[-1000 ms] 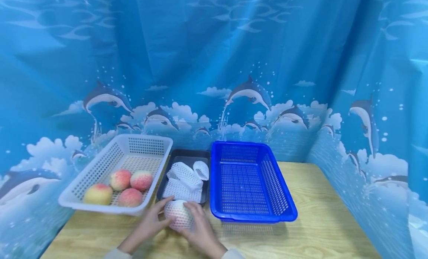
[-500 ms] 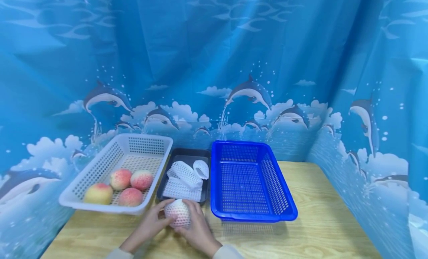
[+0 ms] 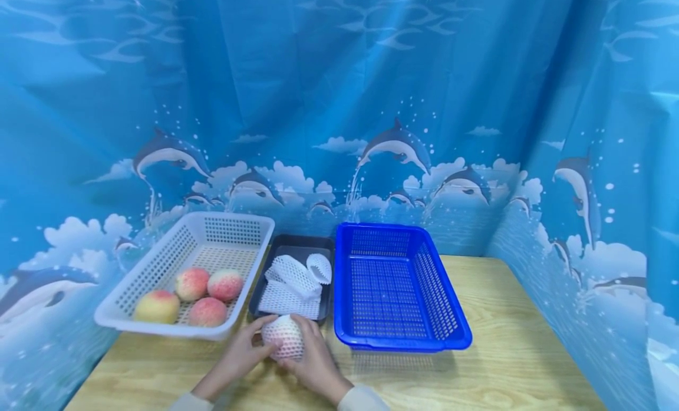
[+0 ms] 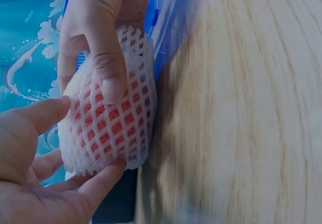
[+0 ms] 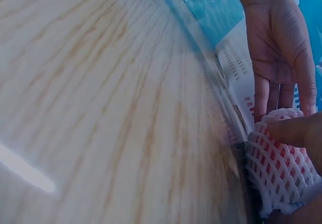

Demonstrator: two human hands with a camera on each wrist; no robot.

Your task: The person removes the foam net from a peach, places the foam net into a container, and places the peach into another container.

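Both hands hold a peach (image 3: 287, 338) wrapped in a white foam net, low over the table's near side. The left hand (image 3: 240, 356) has its thumb on one side and fingers on the other, as the left wrist view shows. On the opposite end the right hand (image 3: 316, 359) grips it, its thumb (image 4: 108, 78) lying across the mesh. Red skin shows through the net (image 5: 282, 166) in the right wrist view. Just beyond is a dark tray (image 3: 297, 243) with several foam nets (image 3: 289, 302). Some of the right fingers are hidden behind the peach.
A white basket (image 3: 111, 324) at the left holds several bare peaches (image 3: 208, 312). To the right of the tray stands a blue basket (image 3: 403, 344) with nothing in it. The wooden table (image 3: 504, 334) ends at a blue dolphin-print curtain (image 3: 318, 104).
The hands stay at nearly the same spot around the netted peach. The right hand has shifted slightly to the left and the peach's net has turned a little. Baskets and tray have not moved.
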